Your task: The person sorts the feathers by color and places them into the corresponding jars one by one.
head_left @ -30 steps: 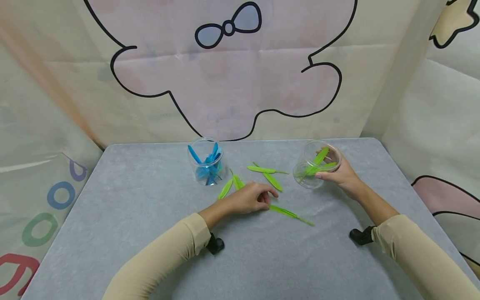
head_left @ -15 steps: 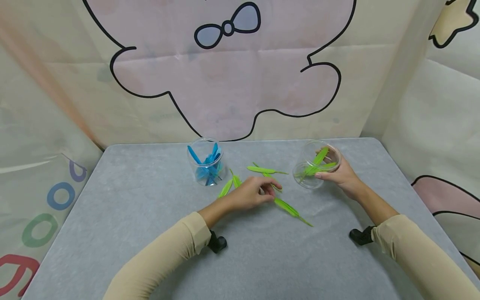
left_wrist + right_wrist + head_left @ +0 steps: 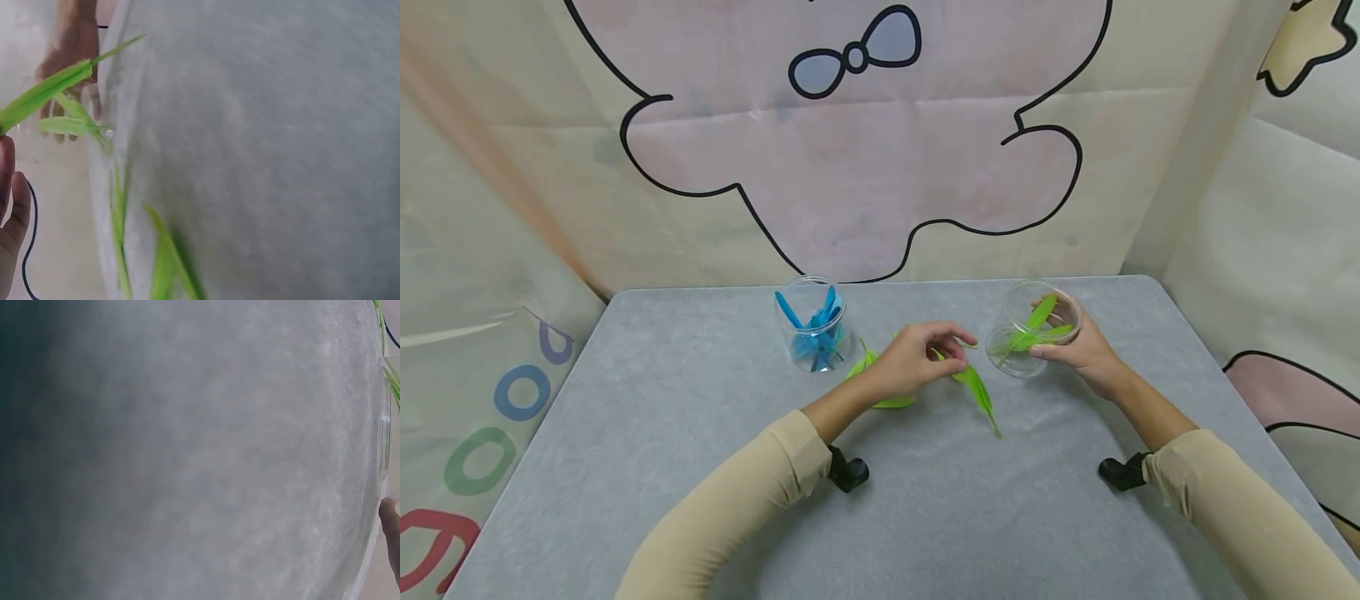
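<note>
My left hand [image 3: 917,358] pinches a green feather [image 3: 977,389] by its broad end, over the middle of the table. Its thin quill slants down toward the front in the head view. In the left wrist view the same feather [image 3: 47,94] sticks out from the fingertips. At the right, my right hand [image 3: 1090,350] grips a clear jar [image 3: 997,348] around its side, with green feathers [image 3: 1026,337] inside it. Other green feathers [image 3: 862,362] lie on the table, partly hidden behind the left hand. The right wrist view catches only a fingertip [image 3: 389,509] and the jar's edge.
Toward the back left stands another clear jar [image 3: 786,337] holding several blue feathers [image 3: 823,329]. A grey cloth covers the table [image 3: 1000,517]. Behind it hangs a printed backdrop [image 3: 850,150]. Each wrist carries a black camera mount [image 3: 850,473].
The left hand has lifted the green feather and carried it rightward and back, toward the right-hand jar. The feather has swung to point more toward the front. The right hand and its jar have stayed still.
</note>
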The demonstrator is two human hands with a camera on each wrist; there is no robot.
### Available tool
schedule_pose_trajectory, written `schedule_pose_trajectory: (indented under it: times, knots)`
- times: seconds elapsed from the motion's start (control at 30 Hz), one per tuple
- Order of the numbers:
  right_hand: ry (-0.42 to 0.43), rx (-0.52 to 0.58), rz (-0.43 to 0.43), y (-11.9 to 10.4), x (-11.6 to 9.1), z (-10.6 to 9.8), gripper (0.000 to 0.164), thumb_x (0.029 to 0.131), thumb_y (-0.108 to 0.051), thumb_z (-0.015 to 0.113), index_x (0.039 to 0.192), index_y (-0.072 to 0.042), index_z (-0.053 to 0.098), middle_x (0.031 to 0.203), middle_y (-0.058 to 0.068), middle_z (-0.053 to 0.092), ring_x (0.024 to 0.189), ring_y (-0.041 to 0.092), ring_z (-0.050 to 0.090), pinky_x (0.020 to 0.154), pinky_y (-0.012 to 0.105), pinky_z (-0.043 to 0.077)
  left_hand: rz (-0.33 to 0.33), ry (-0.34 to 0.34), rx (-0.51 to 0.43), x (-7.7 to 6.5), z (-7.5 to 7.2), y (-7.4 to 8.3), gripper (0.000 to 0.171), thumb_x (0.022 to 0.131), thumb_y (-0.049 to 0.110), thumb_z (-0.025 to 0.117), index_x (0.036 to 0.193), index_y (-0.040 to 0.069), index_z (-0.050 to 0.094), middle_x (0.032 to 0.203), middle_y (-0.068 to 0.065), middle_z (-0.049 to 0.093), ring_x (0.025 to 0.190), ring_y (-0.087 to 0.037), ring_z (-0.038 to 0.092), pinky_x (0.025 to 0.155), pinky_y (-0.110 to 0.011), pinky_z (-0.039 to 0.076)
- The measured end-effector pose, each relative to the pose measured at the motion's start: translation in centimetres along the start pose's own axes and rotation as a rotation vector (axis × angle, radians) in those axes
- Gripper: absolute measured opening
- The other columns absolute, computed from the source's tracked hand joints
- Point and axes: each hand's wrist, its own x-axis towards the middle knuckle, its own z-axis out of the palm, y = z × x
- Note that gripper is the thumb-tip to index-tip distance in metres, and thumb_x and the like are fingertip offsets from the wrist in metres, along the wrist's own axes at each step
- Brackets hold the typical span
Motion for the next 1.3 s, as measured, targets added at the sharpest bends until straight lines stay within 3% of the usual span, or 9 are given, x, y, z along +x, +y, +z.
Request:
schedule_pose_trajectory:
  times: [0.5, 0.73, 0.93, 1.17, 1.3]
  knots:
    - [-0.003, 0.017, 0.007, 0.1, 0.1, -0.1, 0.087, 0.084, 0.008, 0.074, 0.152, -0.021, 0.028, 0.15, 0.011, 0.038, 0.14, 0.022, 0.033, 0.096, 0.01, 0.039, 0.091, 0.097, -0.108, 2.8, -0.5, 2.4, 0.027, 0.093, 0.002, 0.068, 0.12, 0.001, 0.065, 0.096, -0.011, 0.07, 0.085, -0.014, 0.066, 0.079, -0.03, 0.055]
    - [-0.006, 0.02, 0.016, 0.1, 0.2, 0.0, 0.084, 0.085, 0.006, 0.074, 0.15, -0.021, 0.029, 0.15, 0.014, 0.036, 0.143, 0.03, 0.029, 0.096, 0.009, 0.039, 0.09, 0.134, -0.131, 4.4, -1.0, 3.4, 0.028, 0.093, 0.001, 0.068, 0.12, 0.001, 0.065, 0.096, -0.011, 0.07, 0.085, -0.016, 0.066, 0.077, -0.028, 0.054]
    - [-0.016, 0.039, -0.007, 0.1, 0.3, 0.0, 0.084, 0.085, 0.008, 0.073, 0.15, -0.021, 0.029, 0.148, 0.015, 0.036, 0.141, 0.026, 0.031, 0.096, 0.01, 0.04, 0.104, 0.172, -0.126, 5.6, -1.4, 4.0, 0.028, 0.092, 0.0, 0.069, 0.119, -0.001, 0.065, 0.096, -0.013, 0.071, 0.084, -0.017, 0.066, 0.076, -0.027, 0.054]
    - [-0.02, 0.062, -0.02, 0.0, 0.3, -0.1, 0.08, 0.084, 0.01, 0.072, 0.146, -0.021, 0.032, 0.141, -0.001, 0.043, 0.136, 0.015, 0.037, 0.095, 0.012, 0.042, 0.131, 0.194, -0.102, 7.2, -1.8, 5.1, 0.028, 0.091, 0.001, 0.07, 0.119, 0.0, 0.065, 0.096, -0.011, 0.071, 0.083, -0.015, 0.066, 0.074, -0.026, 0.053]
    - [-0.015, 0.019, 0.004, 0.1, 0.1, -0.1, 0.085, 0.085, 0.006, 0.073, 0.152, -0.016, 0.026, 0.148, 0.0, 0.037, 0.138, 0.017, 0.036, 0.096, 0.011, 0.04, 0.17, 0.224, -0.097, 8.1, -2.1, 5.7, 0.028, 0.091, 0.0, 0.07, 0.118, -0.001, 0.065, 0.094, -0.011, 0.071, 0.081, -0.014, 0.066, 0.072, -0.026, 0.053]
